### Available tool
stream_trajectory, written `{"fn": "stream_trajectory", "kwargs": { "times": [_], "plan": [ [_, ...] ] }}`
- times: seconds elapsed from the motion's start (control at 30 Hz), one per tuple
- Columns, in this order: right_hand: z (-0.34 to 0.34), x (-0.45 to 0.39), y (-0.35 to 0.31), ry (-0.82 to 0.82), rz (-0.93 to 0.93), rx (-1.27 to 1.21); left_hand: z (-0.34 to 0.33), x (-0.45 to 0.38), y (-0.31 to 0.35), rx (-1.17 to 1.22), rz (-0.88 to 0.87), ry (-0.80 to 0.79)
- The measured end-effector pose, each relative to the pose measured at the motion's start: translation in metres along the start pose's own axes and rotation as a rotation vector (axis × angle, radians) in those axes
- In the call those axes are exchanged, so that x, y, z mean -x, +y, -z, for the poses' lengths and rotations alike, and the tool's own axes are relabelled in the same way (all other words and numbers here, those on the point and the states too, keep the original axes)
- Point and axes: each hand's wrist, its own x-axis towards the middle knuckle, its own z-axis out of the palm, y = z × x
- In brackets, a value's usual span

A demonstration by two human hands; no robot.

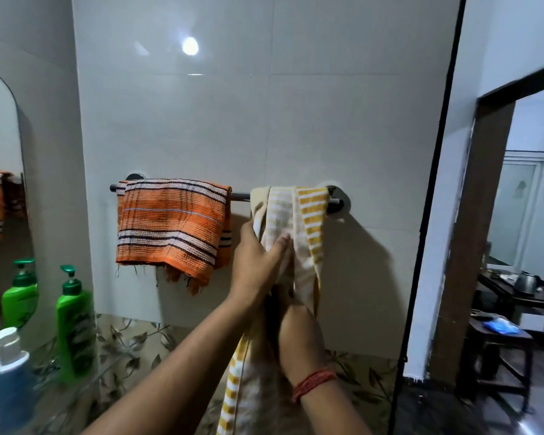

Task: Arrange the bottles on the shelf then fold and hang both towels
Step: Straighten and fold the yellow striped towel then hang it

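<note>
An orange striped towel (171,226) hangs folded over the left part of the chrome towel bar (241,196). A yellow and white striped towel (308,215) is draped over the bar's right end, its lower part hanging down past my arms. My left hand (258,262) grips the towel's bunched left side just under the bar. Lower down, my right hand (299,334), with a red thread on its wrist, holds the hanging part. A green pump bottle (74,324) and a blue bottle with a white cap (8,378) stand at the lower left.
A mirror (0,189) on the left wall reflects the green bottle and the orange towel. A black door frame (427,215) borders the tiled wall on the right; beyond it lie a dark table and a stool (500,340).
</note>
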Motion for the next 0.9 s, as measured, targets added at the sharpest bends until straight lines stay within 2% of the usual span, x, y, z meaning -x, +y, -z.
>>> {"fn": "stream_trajectory", "kwargs": {
  "times": [0.07,0.13,0.17,0.27,0.3,0.33,0.43,0.5,0.63,0.7,0.77,0.83,0.9],
  "plan": [
    [0.008,0.004,0.011,-0.101,0.073,0.197,-0.004,0.004,-0.007,-0.003,0.035,0.002],
    [0.019,0.004,0.021,-0.112,0.168,0.205,-0.007,0.014,-0.014,0.032,0.066,-0.014],
    [0.025,0.002,0.027,-0.032,0.246,0.127,-0.009,0.019,-0.016,0.051,0.076,-0.017],
    [0.042,-0.005,0.031,0.432,0.402,-0.143,-0.01,0.039,-0.017,0.098,0.092,-0.016],
    [0.046,-0.01,0.031,0.507,0.401,-0.215,-0.009,0.048,-0.017,0.109,0.098,-0.013],
    [0.049,-0.017,0.03,0.492,0.357,-0.296,-0.008,0.057,-0.019,0.115,0.104,-0.017],
    [0.053,-0.038,0.022,0.132,0.102,-0.558,-0.003,0.088,-0.03,0.106,0.117,-0.046],
    [0.046,-0.04,0.022,-0.052,0.059,-0.666,0.0,0.11,-0.042,0.072,0.131,-0.027],
    [0.017,-0.015,0.04,-0.205,0.113,-0.594,0.009,0.138,-0.058,0.099,0.163,0.141],
    [0.004,0.002,0.047,-0.389,0.165,-0.49,0.017,0.145,-0.059,0.164,0.183,0.233],
    [-0.009,0.02,0.053,-0.542,0.251,-0.386,0.029,0.155,-0.061,0.116,0.191,0.312],
    [-0.018,0.038,0.058,-0.698,0.252,-0.478,0.043,0.17,-0.069,0.075,0.219,0.386],
    [-0.028,0.051,0.061,-0.785,0.219,-0.629,0.058,0.192,-0.075,0.043,0.263,0.476]
  ]
}}
